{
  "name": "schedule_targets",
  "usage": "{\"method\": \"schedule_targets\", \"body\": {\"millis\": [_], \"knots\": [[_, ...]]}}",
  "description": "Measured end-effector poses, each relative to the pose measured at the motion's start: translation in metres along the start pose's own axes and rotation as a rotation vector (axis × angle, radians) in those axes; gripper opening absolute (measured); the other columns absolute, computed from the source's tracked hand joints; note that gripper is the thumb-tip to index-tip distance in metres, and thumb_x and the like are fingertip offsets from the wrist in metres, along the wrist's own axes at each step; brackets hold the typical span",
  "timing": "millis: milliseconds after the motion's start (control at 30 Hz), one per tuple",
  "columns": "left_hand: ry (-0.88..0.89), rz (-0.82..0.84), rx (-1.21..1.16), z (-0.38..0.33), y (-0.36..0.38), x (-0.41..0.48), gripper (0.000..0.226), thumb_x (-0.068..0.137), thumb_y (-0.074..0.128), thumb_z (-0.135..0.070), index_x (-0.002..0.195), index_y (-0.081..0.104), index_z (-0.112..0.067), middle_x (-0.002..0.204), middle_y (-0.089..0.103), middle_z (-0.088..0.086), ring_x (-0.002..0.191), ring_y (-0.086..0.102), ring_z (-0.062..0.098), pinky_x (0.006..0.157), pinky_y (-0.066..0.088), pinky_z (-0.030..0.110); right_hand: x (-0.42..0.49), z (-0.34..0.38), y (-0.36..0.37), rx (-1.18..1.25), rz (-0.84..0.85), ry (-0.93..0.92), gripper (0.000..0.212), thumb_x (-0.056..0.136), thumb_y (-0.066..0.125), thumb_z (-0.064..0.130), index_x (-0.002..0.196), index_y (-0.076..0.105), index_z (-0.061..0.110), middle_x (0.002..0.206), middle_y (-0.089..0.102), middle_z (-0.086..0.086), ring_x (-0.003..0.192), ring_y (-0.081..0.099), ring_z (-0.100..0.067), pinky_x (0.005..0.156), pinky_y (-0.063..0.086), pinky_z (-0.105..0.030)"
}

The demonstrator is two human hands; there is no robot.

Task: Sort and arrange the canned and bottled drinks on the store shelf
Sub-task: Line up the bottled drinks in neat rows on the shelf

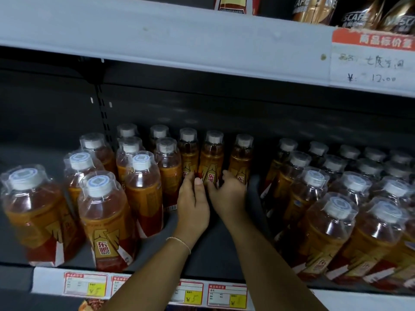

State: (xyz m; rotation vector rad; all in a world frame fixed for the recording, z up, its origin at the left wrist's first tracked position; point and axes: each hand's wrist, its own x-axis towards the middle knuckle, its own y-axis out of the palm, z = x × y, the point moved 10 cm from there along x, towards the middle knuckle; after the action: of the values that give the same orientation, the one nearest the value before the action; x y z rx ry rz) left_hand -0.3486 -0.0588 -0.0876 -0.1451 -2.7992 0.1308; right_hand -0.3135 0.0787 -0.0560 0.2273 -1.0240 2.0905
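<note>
Head view, shelf of orange drink bottles. Left group point(105, 212) stands in uneven rows, some near front edge. Left hand point(193, 203) wraps thumb and fingers on back-row bottle point(211, 158). Right hand point(229, 196) clasps same bottle from other side, likely to guide it straight into line. Bottle upright, close against left one, small gap to right neighbour point(241, 158). Bare shelf floor point(213, 254) between forearms gives lane for pulling forward. Right block point(336, 198) packed tight beside right forearm. Upper shelf point(157, 37) leaves clear height above caps.

The head camera looks forward and slightly down, close into the drinks shelf point(213, 254).
</note>
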Motion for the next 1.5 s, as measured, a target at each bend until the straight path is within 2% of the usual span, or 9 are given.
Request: {"method": "schedule_targets", "body": {"millis": [133,433,533,633,767,900,1067,1233,1500], "knots": [[0.034,-0.023,-0.051,-0.004,-0.002,-0.003,0.060,0.101,0.026,-0.047,0.149,0.035,-0.011,0.150,0.041,0.005,0.138,0.035,0.014,0.117,0.029,0.037,0.013,-0.009,0.033,-0.006,0.200,0.153,0.043,0.087,0.072,0.041,0.110,0.058,0.007,0.104,0.066,-0.008,0.094,0.064,-0.022,0.069,0.043,-0.024],[-0.014,0.037,-0.188,0.000,0.001,-0.005,0.059,0.102,0.023,-0.047,0.149,0.034,-0.012,0.154,0.036,0.002,0.140,0.029,0.005,0.116,0.022,0.023,-0.010,-0.017,0.009,-0.033,0.095,0.130,0.037,0.081,0.078,0.046,0.097,0.066,0.015,0.086,0.068,0.005,0.077,0.063,-0.008,0.053,0.031,-0.006],[-0.091,0.182,-0.215,0.008,0.017,-0.009,0.075,0.093,0.019,-0.060,0.142,0.048,-0.012,0.144,0.047,-0.003,0.128,0.036,-0.002,0.100,0.025,0.003,-0.029,-0.035,-0.010,-0.022,0.064,0.155,0.035,0.078,0.079,0.047,0.098,0.065,0.022,0.075,0.059,0.018,0.064,0.053,0.005,0.048,0.032,-0.002],[-0.096,0.274,-0.207,0.009,0.029,-0.015,0.081,0.088,0.019,-0.068,0.132,0.059,-0.013,0.128,0.057,-0.007,0.117,0.048,-0.002,0.079,0.030,-0.009,-0.042,-0.052,-0.028,0.015,0.040,0.184,0.040,0.076,0.078,0.052,0.107,0.065,0.030,0.086,0.069,0.018,0.074,0.060,0.005,0.062,0.041,-0.004],[-0.058,0.340,-0.214,0.009,0.040,-0.020,0.083,0.087,0.022,-0.076,0.126,0.064,-0.016,0.126,0.064,-0.005,0.117,0.055,-0.001,0.089,0.037,0.003,-0.052,-0.065,-0.039,0.071,-0.005,0.218,0.046,0.074,0.078,0.052,0.114,0.063,0.034,0.101,0.070,0.012,0.094,0.064,-0.006,0.081,0.053,-0.024],[-0.075,0.394,-0.245,0.012,0.045,-0.018,0.095,0.074,0.023,-0.092,0.125,0.065,-0.024,0.124,0.064,-0.011,0.116,0.055,-0.008,0.092,0.038,0.008,-0.054,-0.069,-0.039,0.213,-0.061,0.238,0.055,0.073,0.083,0.040,0.121,0.059,0.028,0.114,0.063,0.007,0.099,0.062,-0.006,0.086,0.053,-0.025],[-0.159,0.548,-0.243,0.019,0.061,-0.023,0.074,0.065,0.024,-0.098,0.114,0.058,-0.053,0.128,0.055,-0.025,0.129,0.044,-0.002,0.105,0.031,0.018,-0.051,-0.073,-0.037,0.223,-0.064,0.247,0.052,0.080,0.079,0.038,0.125,0.054,0.029,0.117,0.062,0.005,0.106,0.060,-0.010,0.091,0.049,-0.028],[-0.148,0.619,-0.220,0.021,0.065,-0.028,0.071,0.074,0.021,-0.093,0.127,0.051,-0.056,0.148,0.043,-0.016,0.138,0.034,0.001,0.119,0.021,0.035,-0.052,-0.074,-0.036,0.234,-0.052,0.240,0.048,0.084,0.075,0.037,0.127,0.055,0.029,0.114,0.065,0.006,0.106,0.062,-0.010,0.092,0.050,-0.031],[-0.104,0.585,-0.134,0.015,0.059,-0.029,0.091,0.075,0.018,-0.090,0.142,0.046,-0.035,0.140,0.045,-0.021,0.131,0.038,-0.005,0.103,0.026,0.013,-0.053,-0.078,-0.034,0.261,-0.073,0.284,0.065,0.084,0.077,0.034,0.137,0.040,0.023,0.124,0.057,0.011,0.108,0.055,-0.006,0.092,0.045,-0.027]]}}
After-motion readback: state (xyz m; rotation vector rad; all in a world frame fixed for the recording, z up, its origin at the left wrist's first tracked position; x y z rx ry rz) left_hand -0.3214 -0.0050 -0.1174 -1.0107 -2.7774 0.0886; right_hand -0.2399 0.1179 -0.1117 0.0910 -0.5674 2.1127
